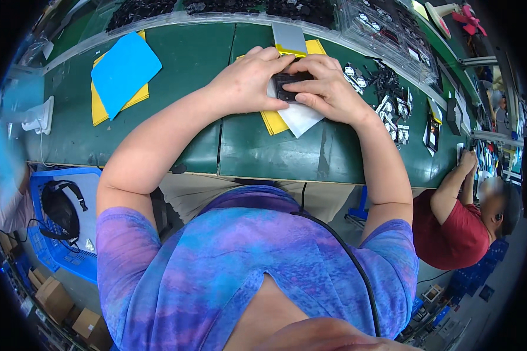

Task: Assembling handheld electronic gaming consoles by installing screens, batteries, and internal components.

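A small black device housing lies on a white sheet over yellow sheets, partly covered by my hands. My left hand holds its left side, with the thumb at the near edge and the fingers toward the far edge. My right hand bends over it from the right, fingertips pressed on the black surface. Just beyond my fingers lies a flat silver-grey battery pack with a yellow taped edge. Whether it joins the housing, I cannot tell.
Small white-and-black parts and black pieces lie to the right, near another device with a yellow-edged battery. Blue sheet on yellow ones at left. Clear trays line the back. A co-worker in red sits right.
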Demonstrator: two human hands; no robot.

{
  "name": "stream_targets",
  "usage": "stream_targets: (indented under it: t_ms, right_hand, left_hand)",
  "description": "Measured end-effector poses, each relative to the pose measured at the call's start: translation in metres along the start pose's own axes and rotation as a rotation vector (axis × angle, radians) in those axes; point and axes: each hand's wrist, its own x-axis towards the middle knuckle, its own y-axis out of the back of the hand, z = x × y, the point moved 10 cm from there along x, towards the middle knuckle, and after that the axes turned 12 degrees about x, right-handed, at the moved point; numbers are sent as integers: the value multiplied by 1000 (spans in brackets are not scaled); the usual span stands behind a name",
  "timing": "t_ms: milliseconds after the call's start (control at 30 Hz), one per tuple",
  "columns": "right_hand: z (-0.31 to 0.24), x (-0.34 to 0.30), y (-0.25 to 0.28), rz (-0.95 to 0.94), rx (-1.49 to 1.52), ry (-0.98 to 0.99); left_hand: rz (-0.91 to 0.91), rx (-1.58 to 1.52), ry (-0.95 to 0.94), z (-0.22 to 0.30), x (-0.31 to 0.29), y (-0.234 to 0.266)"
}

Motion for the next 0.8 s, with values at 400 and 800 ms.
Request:
stream_targets:
  t_ms: [400, 800]
  right_hand:
    - [0, -5, 8, -34, -38, 3]
    - [100, -85, 115, 337, -145, -739]
  left_hand:
    - [13, 11, -31, 4, 5, 4]
    - [-117, 38, -111, 8, 6, 12]
